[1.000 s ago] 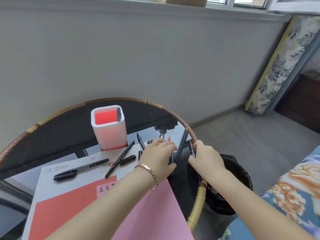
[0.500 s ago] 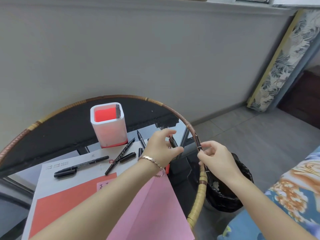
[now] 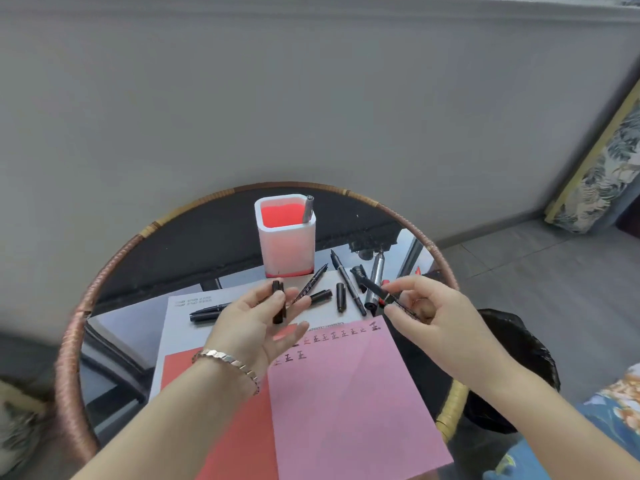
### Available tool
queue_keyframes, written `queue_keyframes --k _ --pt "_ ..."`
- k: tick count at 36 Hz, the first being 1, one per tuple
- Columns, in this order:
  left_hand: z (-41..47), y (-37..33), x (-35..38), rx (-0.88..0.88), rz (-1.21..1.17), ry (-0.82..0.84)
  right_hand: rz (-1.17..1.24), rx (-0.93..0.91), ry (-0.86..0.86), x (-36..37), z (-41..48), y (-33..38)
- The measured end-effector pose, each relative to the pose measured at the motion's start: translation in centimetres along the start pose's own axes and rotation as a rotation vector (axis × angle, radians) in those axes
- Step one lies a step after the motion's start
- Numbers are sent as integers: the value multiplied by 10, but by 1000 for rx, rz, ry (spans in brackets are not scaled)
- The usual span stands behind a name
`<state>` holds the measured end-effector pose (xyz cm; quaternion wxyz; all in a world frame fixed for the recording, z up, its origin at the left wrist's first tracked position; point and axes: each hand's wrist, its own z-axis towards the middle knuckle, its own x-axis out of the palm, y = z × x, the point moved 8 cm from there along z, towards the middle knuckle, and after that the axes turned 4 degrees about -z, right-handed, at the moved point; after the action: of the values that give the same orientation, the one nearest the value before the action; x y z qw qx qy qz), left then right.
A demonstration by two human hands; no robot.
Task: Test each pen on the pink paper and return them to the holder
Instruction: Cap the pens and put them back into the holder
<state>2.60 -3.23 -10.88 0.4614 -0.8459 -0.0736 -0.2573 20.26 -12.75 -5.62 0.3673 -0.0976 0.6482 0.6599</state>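
Note:
My right hand (image 3: 429,320) pinches an uncapped black pen (image 3: 384,294) above the top right corner of the pink paper (image 3: 343,393). My left hand (image 3: 256,323) holds its black cap (image 3: 278,301) upright between thumb and fingers. The pink paper carries a row of small written marks along its top edge. A white holder with a red inside (image 3: 285,237) stands behind, with one grey pen (image 3: 308,209) in it. Several black pens and caps (image 3: 348,282) lie loose between holder and paper, and one black pen (image 3: 207,311) lies at the left.
The round glass table has a woven rim (image 3: 72,341). A white sheet (image 3: 180,327) and a red sheet (image 3: 180,368) lie under the pink paper. A black-lined bin (image 3: 519,358) stands on the floor at the right. A grey wall is close behind.
Both hands came back from the table's right rim to above the papers. The pen and its cap have been pulled apart, cap in the left hand, pen in the right. The view shifted right.

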Motion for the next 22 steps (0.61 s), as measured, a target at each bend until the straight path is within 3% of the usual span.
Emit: queue_keyframes --k 12,22 --pt "-16 -11 -1 112 -191 28 -17 -162 30 19 -12 32" --pt "-20 -8 7 134 -112 11 -68 -192 48 21 -12 35"
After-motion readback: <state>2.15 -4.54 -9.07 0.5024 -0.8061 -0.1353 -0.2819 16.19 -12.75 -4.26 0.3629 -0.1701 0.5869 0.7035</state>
